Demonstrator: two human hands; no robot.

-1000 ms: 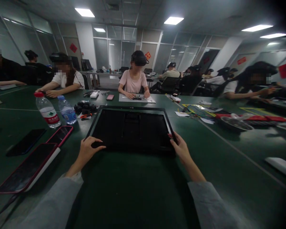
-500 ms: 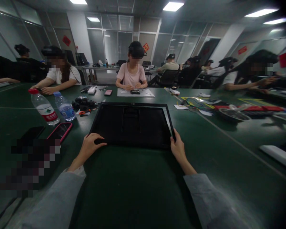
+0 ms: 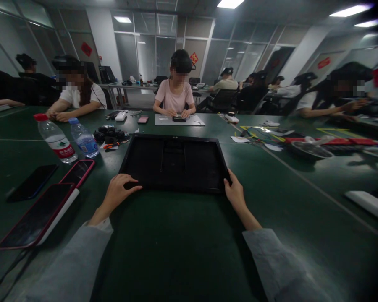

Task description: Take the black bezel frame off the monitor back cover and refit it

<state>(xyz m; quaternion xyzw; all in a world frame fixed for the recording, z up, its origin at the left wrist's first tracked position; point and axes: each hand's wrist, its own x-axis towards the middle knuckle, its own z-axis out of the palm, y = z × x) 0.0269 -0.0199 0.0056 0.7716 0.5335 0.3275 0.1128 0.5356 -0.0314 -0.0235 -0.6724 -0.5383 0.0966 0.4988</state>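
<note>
Monitor back panel (image 3: 175,162) lying flat on green table (image 3: 182,243), face down, near edge toward the wearer. Left hand (image 3: 119,193) spread flat on near left corner, fingers apart, pressing not clamping. Right hand (image 3: 234,193) curled round near right corner. Best kept level, pressure even on both corners, clear of phones (image 3: 50,197) and water bottles (image 3: 66,140).

1. My right hand (image 3: 236,195) covers the near right corner of the black tray (image 3: 175,161); I can't see its fingertips.
2. My sleeves run off the bottom edge.
3. The bottle (image 3: 55,138) label is too small to read.
4. The far right blurs.
</note>
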